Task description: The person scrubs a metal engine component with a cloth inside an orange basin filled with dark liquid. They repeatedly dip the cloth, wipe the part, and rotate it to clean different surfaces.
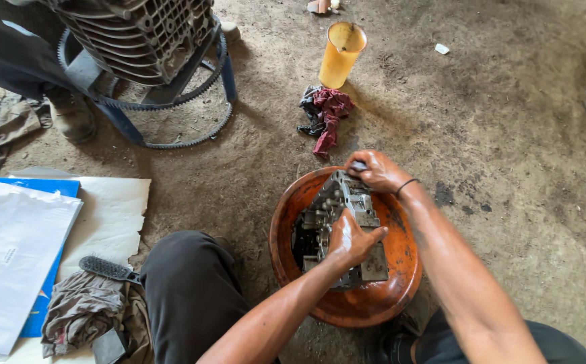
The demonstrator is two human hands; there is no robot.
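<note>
A grey metal engine part (344,214) with several channels lies in an orange round basin (395,280) on the dirt floor between my knees. My left hand (351,240) presses down on the part's near half, fingers spread over it. My right hand (376,170) is closed around a small grey tool at the part's far end, near the basin's back rim. The tool's tip is hidden by my fingers.
A yellow cup (340,55) and a dark red rag (325,116) lie beyond the basin. A finned engine block (141,37) with a toothed belt (172,108) stands far left. White sheets (13,256), a black brush (109,269) and a grey cloth (81,310) lie left.
</note>
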